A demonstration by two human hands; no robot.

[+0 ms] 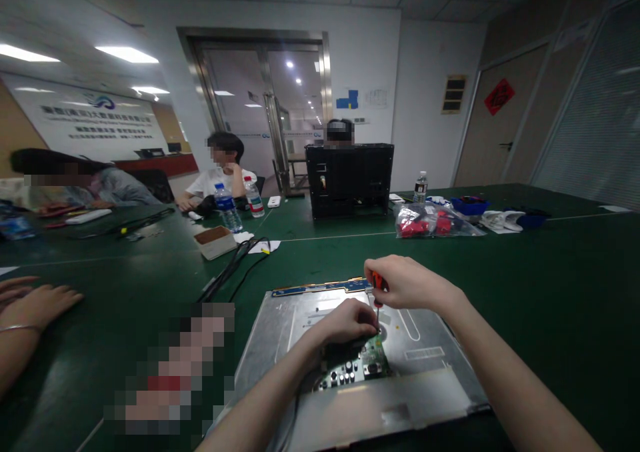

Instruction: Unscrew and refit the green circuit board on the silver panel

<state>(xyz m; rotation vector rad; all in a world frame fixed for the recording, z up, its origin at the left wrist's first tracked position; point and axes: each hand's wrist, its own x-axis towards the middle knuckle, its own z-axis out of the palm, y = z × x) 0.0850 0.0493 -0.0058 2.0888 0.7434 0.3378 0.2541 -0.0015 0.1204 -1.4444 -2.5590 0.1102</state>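
My right hand (407, 282) is wrapped round the red and black handle of a screwdriver (379, 282). The screwdriver stands nearly upright, its tip down at the upper edge of a green circuit board (376, 353). Close against the tip, my left hand (350, 322) has its fingers pinched together; what they hold, if anything, is too small to make out. Beneath both hands lies a flat silvery metal panel (285, 319), which carries the board. A narrow blue circuit strip (320, 289) runs along the panel's far edge. My left hand covers part of the green board.
The panel lies on a green table (540, 292). Black cables (225, 275) run left of it, near a small open box (215, 242). Bottles (227, 209), a black monitor frame (350, 179) and a bag of red items (430, 222) stand farther back. Another person's hand (45, 305) rests at left.
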